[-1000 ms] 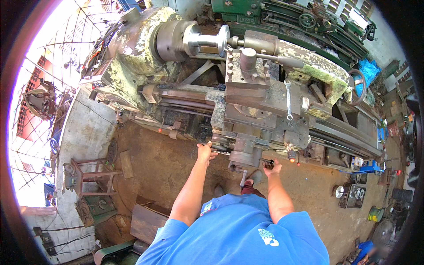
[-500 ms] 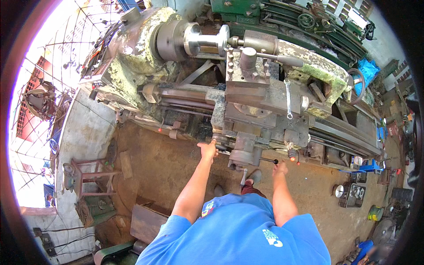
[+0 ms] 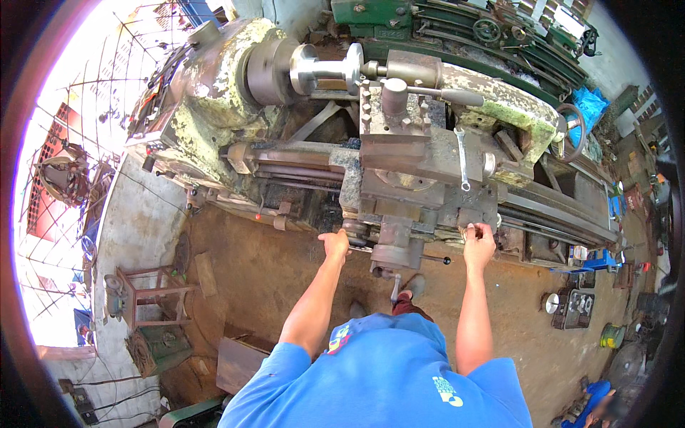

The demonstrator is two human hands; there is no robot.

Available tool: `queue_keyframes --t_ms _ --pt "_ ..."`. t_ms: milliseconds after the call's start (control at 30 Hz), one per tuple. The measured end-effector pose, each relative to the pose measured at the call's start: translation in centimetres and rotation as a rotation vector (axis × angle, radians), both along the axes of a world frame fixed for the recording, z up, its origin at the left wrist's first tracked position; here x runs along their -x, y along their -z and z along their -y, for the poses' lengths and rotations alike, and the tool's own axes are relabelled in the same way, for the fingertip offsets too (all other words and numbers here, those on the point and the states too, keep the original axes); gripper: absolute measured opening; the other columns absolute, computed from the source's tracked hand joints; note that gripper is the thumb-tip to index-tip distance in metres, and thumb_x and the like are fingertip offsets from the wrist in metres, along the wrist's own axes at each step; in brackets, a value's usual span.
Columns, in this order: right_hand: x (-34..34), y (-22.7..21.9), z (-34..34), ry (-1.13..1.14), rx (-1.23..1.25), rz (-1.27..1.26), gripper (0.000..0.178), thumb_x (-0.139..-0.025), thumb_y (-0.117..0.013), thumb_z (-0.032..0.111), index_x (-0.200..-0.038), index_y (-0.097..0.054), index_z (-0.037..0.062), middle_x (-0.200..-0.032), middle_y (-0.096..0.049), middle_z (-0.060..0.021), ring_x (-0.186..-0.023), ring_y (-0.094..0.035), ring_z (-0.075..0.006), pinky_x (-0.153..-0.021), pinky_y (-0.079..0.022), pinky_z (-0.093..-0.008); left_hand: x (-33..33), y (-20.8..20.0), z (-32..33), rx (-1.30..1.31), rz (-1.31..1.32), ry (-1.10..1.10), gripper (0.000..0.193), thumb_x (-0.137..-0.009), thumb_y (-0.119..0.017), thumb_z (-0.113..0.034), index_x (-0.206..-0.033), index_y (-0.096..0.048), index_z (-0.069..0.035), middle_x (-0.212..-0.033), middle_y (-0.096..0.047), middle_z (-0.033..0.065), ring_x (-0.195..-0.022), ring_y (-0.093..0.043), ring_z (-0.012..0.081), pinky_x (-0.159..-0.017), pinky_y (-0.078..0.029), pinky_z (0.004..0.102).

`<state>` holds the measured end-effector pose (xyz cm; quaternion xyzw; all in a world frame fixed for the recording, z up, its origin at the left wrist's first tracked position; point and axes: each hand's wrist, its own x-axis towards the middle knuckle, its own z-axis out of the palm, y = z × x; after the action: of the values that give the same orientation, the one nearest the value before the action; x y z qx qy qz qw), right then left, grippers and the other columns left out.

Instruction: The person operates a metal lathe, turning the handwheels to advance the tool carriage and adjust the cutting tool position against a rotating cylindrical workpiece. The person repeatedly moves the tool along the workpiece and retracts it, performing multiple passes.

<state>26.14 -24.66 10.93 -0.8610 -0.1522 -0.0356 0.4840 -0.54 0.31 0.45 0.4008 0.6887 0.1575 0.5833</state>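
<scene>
Before me stands a worn lathe. My left hand (image 3: 334, 245) is closed on a dark round handwheel (image 3: 354, 230) at the left of the carriage front. My right hand (image 3: 479, 244) reaches the carriage's right end, fingers pinched together on a small part they hide. A black-ball lever (image 3: 447, 260) sticks out between the hands, touched by neither. Below the cross slide hangs a crank handle (image 3: 395, 285). A shiny flanged metal workpiece (image 3: 332, 69) sits between the chuck (image 3: 270, 71) and the tailstock (image 3: 415, 68). The tool post (image 3: 394, 100) stands just in front of it.
A combination wrench (image 3: 462, 160) lies on the carriage. Behind is a green machine (image 3: 371, 18). A small stool-like stand (image 3: 153, 289) is at left; a black crate (image 3: 574, 310) sits on the floor at right. Another person in blue (image 3: 592, 406) is at the lower right.
My right hand has left the black-ball lever and moved up and right to the carriage's end, covering a dark red-tipped part there. My left hand stays on the handwheel.
</scene>
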Motion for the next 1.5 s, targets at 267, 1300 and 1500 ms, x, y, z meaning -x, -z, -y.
queue_keyframes --t_ms 267,1300,1500 --pt "0.1 -0.2 -0.1 0.008 0.029 0.07 0.017 -0.086 -0.07 0.017 -0.092 -0.066 0.0016 -0.073 -0.068 -0.0112 -0.064 -0.064 -0.0203 -0.063 -0.051 -0.0342 0.1 0.6 0.0 -0.062 -0.011 -0.001 0.082 -0.092 -0.056 -0.026 -0.14 0.001 0.01 -0.078 -0.056 0.0107 -0.061 -0.056 0.02 -0.051 -0.054 0.0406" --pt "0.0 0.0 -0.1 0.021 0.05 0.061 0.018 -0.087 -0.068 0.016 -0.093 -0.067 -0.0001 -0.074 -0.069 -0.014 -0.063 -0.065 -0.0231 -0.063 -0.051 -0.0358 0.8 -2.1 -0.5 0.07 0.033 0.071 0.067 -0.09 -0.062 -0.036 -0.133 -0.028 0.004 -0.073 -0.056 0.0092 -0.054 -0.056 0.0171 -0.045 -0.048 0.0339" --pt "0.4 -0.6 -0.1 0.013 0.015 0.093 0.017 -0.087 -0.067 0.016 -0.094 -0.067 0.0002 -0.073 -0.069 -0.0139 -0.064 -0.066 -0.0232 -0.064 -0.051 -0.0359 1.4 -0.9 -1.9 0.134 0.08 -0.044 0.022 -0.086 -0.049 -0.017 -0.096 -0.053 0.002 -0.072 -0.054 0.0099 -0.057 -0.053 0.0202 -0.047 -0.05 0.0401"
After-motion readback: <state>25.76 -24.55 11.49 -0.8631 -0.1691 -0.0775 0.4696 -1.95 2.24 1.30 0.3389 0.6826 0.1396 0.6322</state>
